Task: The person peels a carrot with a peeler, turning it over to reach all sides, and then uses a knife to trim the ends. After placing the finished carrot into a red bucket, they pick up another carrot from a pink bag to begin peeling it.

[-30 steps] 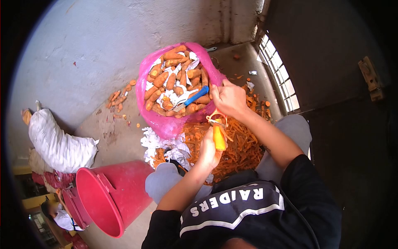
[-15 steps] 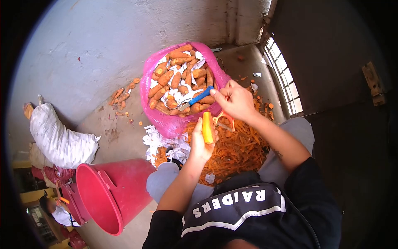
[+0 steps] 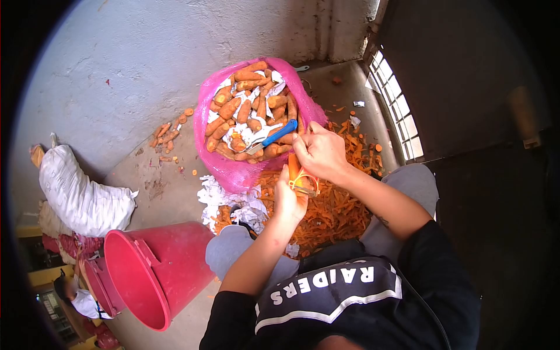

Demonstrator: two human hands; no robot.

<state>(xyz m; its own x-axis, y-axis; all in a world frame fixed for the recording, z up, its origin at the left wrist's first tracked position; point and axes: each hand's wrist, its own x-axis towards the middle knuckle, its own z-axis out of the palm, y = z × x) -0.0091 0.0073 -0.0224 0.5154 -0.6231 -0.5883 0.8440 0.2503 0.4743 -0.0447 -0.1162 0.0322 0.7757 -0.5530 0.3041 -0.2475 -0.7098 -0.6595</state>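
Observation:
My left hand (image 3: 290,195) is wrapped round a carrot (image 3: 293,167) held upright above the peel pile. My right hand (image 3: 319,150) grips an orange peeler (image 3: 303,179), whose head lies across the carrot close to my left fingers. A blue-handled knife (image 3: 280,135) points out to the left from beside my right fingers, over the carrots; how it is held is partly hidden. Behind both hands stands an open pink sack (image 3: 205,100) full of unpeeled carrots and white paper. Orange peelings (image 3: 335,213) are heaped below my hands.
A red bucket (image 3: 186,265) lies tilted at the lower left, with another behind it. Farther left is a white sack (image 3: 81,189). Carrot pieces (image 3: 169,137) lie by the wall. A person (image 3: 84,300) is at the far lower left. A dark door stands at right.
The peeler has moved from beside the carrot onto it, as my right hand came slightly down and left. The carrot's lower part is now covered.

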